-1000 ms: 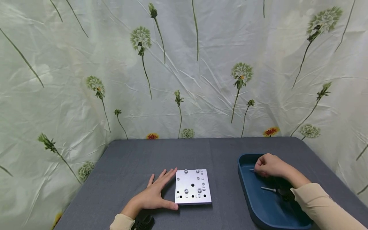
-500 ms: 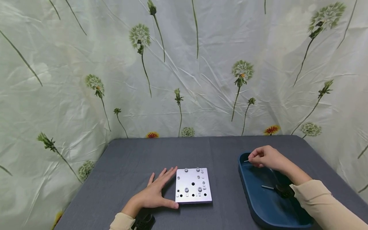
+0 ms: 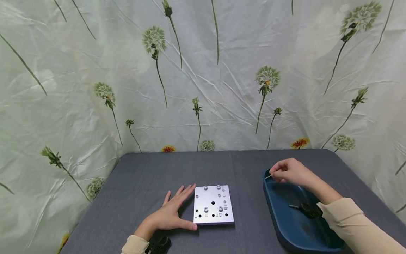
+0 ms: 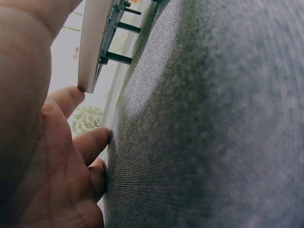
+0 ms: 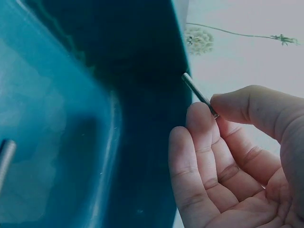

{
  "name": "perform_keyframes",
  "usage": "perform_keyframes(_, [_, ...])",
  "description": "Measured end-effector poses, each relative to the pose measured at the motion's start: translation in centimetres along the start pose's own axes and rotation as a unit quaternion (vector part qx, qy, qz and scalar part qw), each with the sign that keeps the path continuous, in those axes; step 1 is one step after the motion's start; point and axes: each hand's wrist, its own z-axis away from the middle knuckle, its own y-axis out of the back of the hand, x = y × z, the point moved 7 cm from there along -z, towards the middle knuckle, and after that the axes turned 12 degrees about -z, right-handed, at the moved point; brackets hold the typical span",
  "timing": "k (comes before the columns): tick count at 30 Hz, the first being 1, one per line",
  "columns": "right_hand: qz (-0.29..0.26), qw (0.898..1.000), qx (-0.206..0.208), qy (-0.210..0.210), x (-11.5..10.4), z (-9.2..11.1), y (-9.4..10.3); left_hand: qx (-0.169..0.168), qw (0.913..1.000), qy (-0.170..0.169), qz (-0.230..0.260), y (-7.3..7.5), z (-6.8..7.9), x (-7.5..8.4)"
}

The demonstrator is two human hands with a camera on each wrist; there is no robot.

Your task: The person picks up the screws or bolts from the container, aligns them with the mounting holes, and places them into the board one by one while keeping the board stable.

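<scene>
A square silver metal plate (image 3: 213, 205) with holes and several screw heads on top lies near the table's front. My left hand (image 3: 171, 216) is spread along its left side, the index fingertip and thumb touching the left corners. In the left wrist view, threaded screw shanks (image 4: 118, 58) stick out beneath the plate (image 4: 92, 47). Over the far left corner of a blue tray (image 3: 275, 225), my right hand (image 3: 293, 173) pinches a small threaded screw (image 5: 199, 94) between thumb and fingers. Its head end is hidden by the fingertips.
Another screw (image 5: 5, 159) lies in the tray, whose raised rim runs beside my right hand. A grey cloth covers the table (image 3: 171, 169). Behind its far edge hangs a flower-printed curtain (image 3: 203, 77). A black device (image 3: 158, 245) sits at my left wrist.
My right hand has risen and shifted left towards the tray's far left corner, carrying the screw, which now tilts upward. My left hand and the plate have stayed put.
</scene>
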Motion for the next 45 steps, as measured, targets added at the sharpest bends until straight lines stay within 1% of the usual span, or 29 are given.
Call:
perform_keyframes(5, [0.001,1.000,-0.001,-0.006,-0.7,-0.1,0.2,0.001,1.0000,0.000,0.003,0.2,0.1,0.2])
perform_keyframes(11, [-0.004,1.000,-0.015,0.014,-2.1,-0.1,-0.1,-0.001,1.0000,-0.001,-0.004,0.3,0.1,0.1])
perform_keyframes(17, [-0.022,0.999,-0.038,0.032,-3.2,-0.2,-1.7,-0.004,1.0000,0.005,-0.005,0.0,0.1,0.0])
perform_keyframes(22, [-0.033,0.996,-0.069,0.055,-4.6,-0.1,-3.4,-0.001,0.9999,0.012,-0.007,0.0,0.3,-0.2])
perform_keyframes(31, [-0.026,0.992,-0.096,0.084,-5.9,-0.1,-5.2,0.000,0.9999,0.008,-0.008,0.0,0.0,0.0])
perform_keyframes(39, [-0.020,0.991,-0.107,0.084,-6.3,0.0,-6.5,-0.004,0.9999,0.003,-0.009,-0.1,-0.2,0.0])
perform_keyframes(45, [-0.024,0.990,-0.121,0.069,-6.6,0.1,-7.9,0.000,0.9999,0.007,-0.012,-0.1,-0.2,0.0])
